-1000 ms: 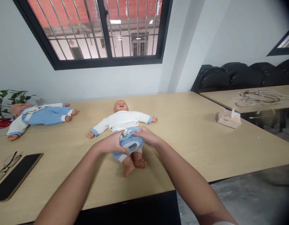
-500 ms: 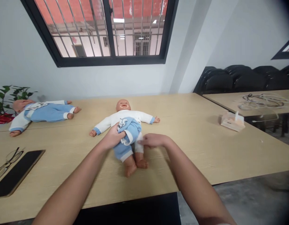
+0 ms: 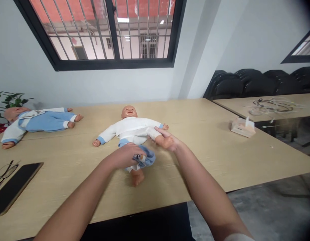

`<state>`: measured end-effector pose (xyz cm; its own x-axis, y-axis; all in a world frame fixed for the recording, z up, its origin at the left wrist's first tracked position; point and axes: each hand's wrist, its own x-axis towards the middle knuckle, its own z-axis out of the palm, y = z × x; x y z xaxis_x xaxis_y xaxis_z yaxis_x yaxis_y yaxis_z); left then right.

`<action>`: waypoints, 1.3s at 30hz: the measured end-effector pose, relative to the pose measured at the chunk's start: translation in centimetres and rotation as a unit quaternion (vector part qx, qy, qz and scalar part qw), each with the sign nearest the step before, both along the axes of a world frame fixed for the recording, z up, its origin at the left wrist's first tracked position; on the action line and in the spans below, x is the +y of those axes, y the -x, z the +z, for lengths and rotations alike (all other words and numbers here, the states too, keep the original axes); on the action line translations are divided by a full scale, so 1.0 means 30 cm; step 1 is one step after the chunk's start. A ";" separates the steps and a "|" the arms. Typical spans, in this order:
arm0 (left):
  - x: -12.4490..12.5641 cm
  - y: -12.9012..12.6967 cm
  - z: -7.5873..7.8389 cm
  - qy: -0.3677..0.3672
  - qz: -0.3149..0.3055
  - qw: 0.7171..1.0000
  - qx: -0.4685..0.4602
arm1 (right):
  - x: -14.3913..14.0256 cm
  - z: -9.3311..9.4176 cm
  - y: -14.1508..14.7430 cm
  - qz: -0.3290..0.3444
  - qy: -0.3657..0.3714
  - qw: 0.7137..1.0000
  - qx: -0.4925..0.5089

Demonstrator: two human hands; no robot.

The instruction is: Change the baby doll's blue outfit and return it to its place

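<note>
A baby doll (image 3: pixel 131 124) in a white top with blue cuffs lies on its back on the table, head toward the wall. My left hand (image 3: pixel 125 155) is closed on bunched blue overalls (image 3: pixel 148 157), low over the doll's other leg, whose bare foot (image 3: pixel 137 179) points toward me. The doll's leg (image 3: pixel 157 136) on the right, in white, is out of the overalls and raised sideways. My right hand (image 3: pixel 168 135) holds that leg from the outer side, thumb up near the doll's hand; its other fingers are mostly hidden.
A second doll (image 3: pixel 47 121) in blue overalls lies at the back left by a plant (image 3: pixel 13 100). Glasses (image 3: pixel 5 170) and a dark phone-like slab (image 3: pixel 16 184) lie front left. A tissue box (image 3: pixel 242 128) stands right; cables (image 3: pixel 273 106) lie on another table.
The overalls have come down off the right-hand leg in my left hand. My right hand has taken hold of that leg and swung it up and to the right.
</note>
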<state>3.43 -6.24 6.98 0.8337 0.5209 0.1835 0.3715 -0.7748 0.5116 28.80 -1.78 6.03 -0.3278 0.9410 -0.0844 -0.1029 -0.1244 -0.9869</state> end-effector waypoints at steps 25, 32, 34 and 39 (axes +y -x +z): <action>0.023 0.043 -0.044 -0.321 0.169 0.904 -0.229 | -0.032 -0.026 0.127 -0.072 -0.034 0.996 0.038; 0.019 0.027 -0.015 -0.277 0.157 0.926 -0.202 | -0.048 -0.031 0.161 -0.085 -0.030 0.992 0.088; 0.021 0.023 -0.009 -0.258 0.165 0.935 -0.181 | -0.055 -0.032 0.171 -0.104 -0.025 0.990 0.096; 0.025 -0.001 -0.024 -0.209 0.203 0.942 -0.164 | -0.072 -0.031 0.204 -0.054 -0.020 0.994 0.093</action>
